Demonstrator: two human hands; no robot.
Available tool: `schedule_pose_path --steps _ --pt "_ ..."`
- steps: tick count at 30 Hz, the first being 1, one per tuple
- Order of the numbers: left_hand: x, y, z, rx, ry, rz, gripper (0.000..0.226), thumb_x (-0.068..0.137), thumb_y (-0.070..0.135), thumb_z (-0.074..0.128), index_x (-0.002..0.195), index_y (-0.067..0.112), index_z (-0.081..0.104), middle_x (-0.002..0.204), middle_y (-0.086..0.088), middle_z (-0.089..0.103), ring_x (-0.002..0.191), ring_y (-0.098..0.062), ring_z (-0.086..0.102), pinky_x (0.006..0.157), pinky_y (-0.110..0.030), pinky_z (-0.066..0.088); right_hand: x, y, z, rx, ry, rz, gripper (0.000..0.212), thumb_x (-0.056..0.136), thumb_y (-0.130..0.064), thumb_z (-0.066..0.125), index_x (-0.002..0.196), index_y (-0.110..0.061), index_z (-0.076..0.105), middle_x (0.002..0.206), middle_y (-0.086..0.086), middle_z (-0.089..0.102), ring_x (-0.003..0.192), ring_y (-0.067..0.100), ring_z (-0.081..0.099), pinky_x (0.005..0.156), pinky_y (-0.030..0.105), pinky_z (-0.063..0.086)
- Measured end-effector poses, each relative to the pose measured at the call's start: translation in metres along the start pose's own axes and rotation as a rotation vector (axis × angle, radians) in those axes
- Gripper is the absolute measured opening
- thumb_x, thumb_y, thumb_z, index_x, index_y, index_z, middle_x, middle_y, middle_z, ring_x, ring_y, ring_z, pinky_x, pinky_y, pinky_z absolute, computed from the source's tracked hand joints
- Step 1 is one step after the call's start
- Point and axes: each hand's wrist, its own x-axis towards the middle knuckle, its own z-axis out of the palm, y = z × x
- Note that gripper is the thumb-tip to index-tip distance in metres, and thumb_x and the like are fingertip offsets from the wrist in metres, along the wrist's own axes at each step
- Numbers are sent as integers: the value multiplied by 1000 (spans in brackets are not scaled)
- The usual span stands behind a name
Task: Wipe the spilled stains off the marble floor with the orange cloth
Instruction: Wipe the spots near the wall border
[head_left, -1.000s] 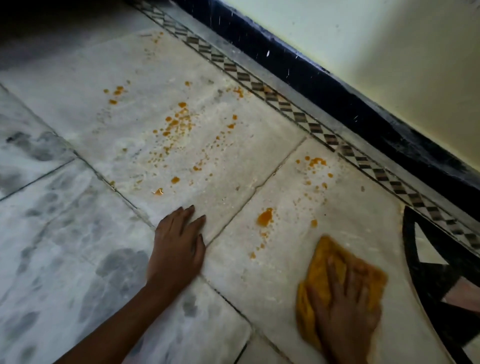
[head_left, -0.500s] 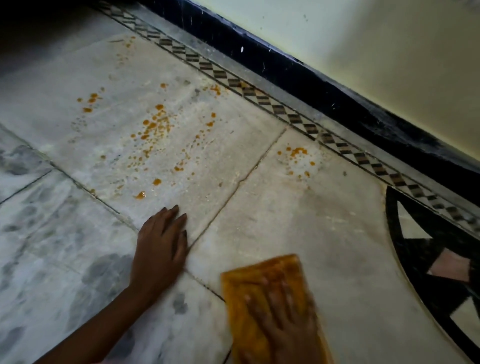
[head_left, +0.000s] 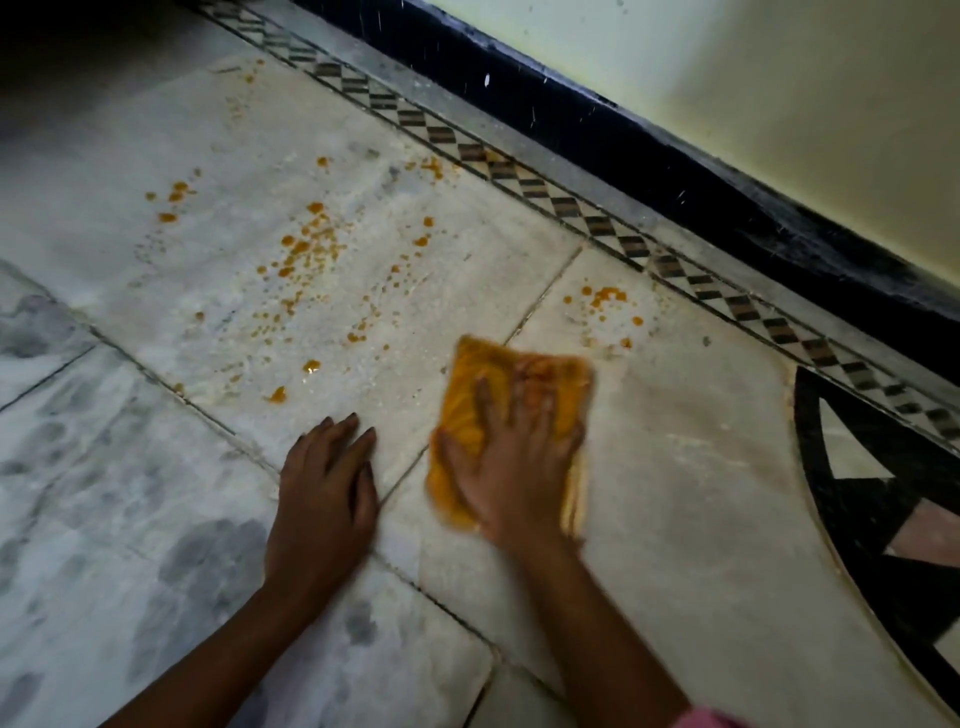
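Pressing folded orange cloth (head_left: 470, 387) onto pale marble floor (head_left: 685, 467) with spread right hand (head_left: 511, 467), near scattered orange stains (head_left: 306, 244); resting beside it with flat left hand (head_left: 324, 483), fingers together.

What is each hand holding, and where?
Right hand presses flat on the middle of the orange cloth, no grip; left hand rests empty on the marble floor.

An orange cloth (head_left: 498, 395) against a cream-white marble floor (head_left: 675, 493) mottled with grey, its slabs speckled with orange stains (head_left: 304, 247) — drops and fine spatter. A border strip (head_left: 522, 179) of dark and pale diamonds runs below a black skirting (head_left: 597, 124) and a pale yellow wall (head_left: 779, 93). A black inlay (head_left: 831, 509) frames white and pinkish triangles — a sleeve (head_left: 714, 719) shows pink.
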Motion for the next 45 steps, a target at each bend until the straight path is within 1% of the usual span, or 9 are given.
schedule_pose_path --steps 6,14,19,24,28,31,34,39,45 --pt "-3 -3 -6 -68 -33 8 46 87 24 35 114 0 64 126 -17 57 122 -32 46 104 -50 33 -145 112 4 -54 -25 -486 77 78 -76 31 145 -40 22 158 -1 11 144 27 14 98 60 29" --pt "-4 -2 -5 -92 -53 -9 46 85 24 35 114 2 64 127 -16 57 127 -28 41 108 -42 27 5 78 -17 -27 -81 238 79 79 -80 12 147 -40 2 159 4 -2 144 32 -2 108 67 3" --pt "4 -2 -28 -225 -38 -102 44 83 16 37 118 3 60 121 -14 61 112 -28 54 94 -32 39 -56 -15 0 -53 -40 -170 76 80 -73 16 146 -37 21 153 9 26 138 40 23 103 70 16" --pt "-1 -18 -41 -164 -11 -111 42 80 9 41 117 5 61 117 -12 63 106 -27 58 91 -30 40 -155 95 7 -263 -44 -754 57 90 -56 36 144 -39 28 154 4 22 142 31 17 97 58 28" --pt "-19 -35 -53 -63 -7 -76 42 82 16 38 114 5 63 116 -10 64 109 -18 51 94 -20 32 -110 151 -18 -239 -152 -370 80 77 -81 25 146 -44 8 158 0 4 145 27 6 98 68 28" --pt "-27 -45 -60 -20 -32 -50 46 82 21 34 112 6 65 117 -9 64 112 -16 47 96 -19 30 -43 96 -22 -112 -150 -52 83 69 -87 4 141 -50 -11 157 -2 -12 144 29 -4 106 67 14" --pt "-26 -49 -64 -16 23 -100 45 81 21 35 110 6 67 117 -9 64 112 -17 48 96 -20 31 4 -3 -20 -19 -177 36 81 78 -80 22 146 -43 -1 158 2 -7 143 34 -5 106 69 5" --pt "-12 -73 -70 -2 150 -290 36 82 8 45 112 3 65 119 -13 63 112 -30 53 97 -30 36 -69 -111 6 -52 -151 -438 78 77 -76 30 146 -41 15 157 7 13 141 41 15 100 73 10" --pt "-9 -73 -66 -59 258 -379 30 84 -4 52 110 1 66 118 -13 62 111 -25 50 98 -20 30 -128 -13 13 -82 -167 -673 87 63 -77 47 141 -45 30 156 -3 18 140 25 23 96 58 29"
